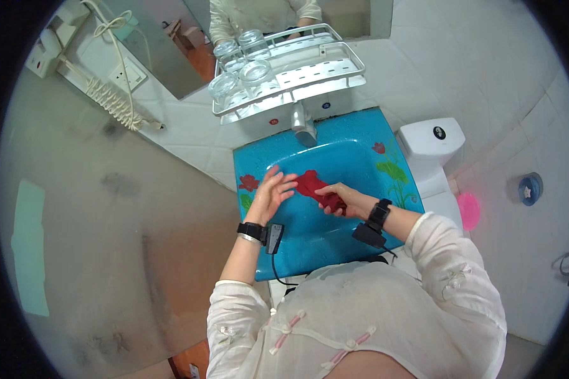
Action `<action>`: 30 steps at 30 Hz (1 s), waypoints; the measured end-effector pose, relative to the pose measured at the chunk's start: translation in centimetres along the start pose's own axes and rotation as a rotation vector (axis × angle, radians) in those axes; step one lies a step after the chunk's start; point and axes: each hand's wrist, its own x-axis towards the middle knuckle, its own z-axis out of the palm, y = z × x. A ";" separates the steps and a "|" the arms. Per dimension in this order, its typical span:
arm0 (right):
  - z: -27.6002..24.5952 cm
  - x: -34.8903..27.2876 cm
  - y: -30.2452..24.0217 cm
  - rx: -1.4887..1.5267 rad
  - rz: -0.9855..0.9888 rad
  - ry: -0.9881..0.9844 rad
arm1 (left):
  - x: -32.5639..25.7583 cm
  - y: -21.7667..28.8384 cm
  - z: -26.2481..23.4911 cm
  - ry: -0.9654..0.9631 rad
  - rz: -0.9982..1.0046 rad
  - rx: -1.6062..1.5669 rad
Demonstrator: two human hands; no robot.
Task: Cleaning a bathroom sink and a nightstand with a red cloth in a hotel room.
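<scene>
Over a blue sink [335,151] with painted flowers, my right hand [344,198] grips a bunched red cloth [309,184]. The cloth's free end sticks out toward my left hand [273,194], which is held up beside it with its fingers apart. Whether those fingertips touch the cloth I cannot tell. Nothing shows inside the left hand. Part of the cloth is hidden under my right fingers. A silver faucet [304,126] stands at the back of the basin, beyond both hands.
A metal rack [319,72] with several glass jars [255,74] hangs above the faucet, below a mirror. To the right stand a white toilet [431,142] and a pink basin [468,211]. A coiled cord [112,103] hangs at the upper left. Black devices are strapped on both wrists.
</scene>
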 end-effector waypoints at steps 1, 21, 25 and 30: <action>0.4 -0.8 -0.1 0.117 0.005 -0.024 | -0.4 0.3 0.0 0.095 0.185 0.234; 5.5 -7.6 0.5 0.389 0.016 -0.735 | -5.1 4.8 6.2 0.045 1.314 1.728; 5.4 -8.2 -1.1 -0.232 -0.128 -0.487 | -5.0 5.1 6.5 -0.033 0.853 1.913; 4.7 -6.3 -2.3 -1.180 -0.572 -0.066 | -3.7 3.9 6.3 -0.015 0.745 1.814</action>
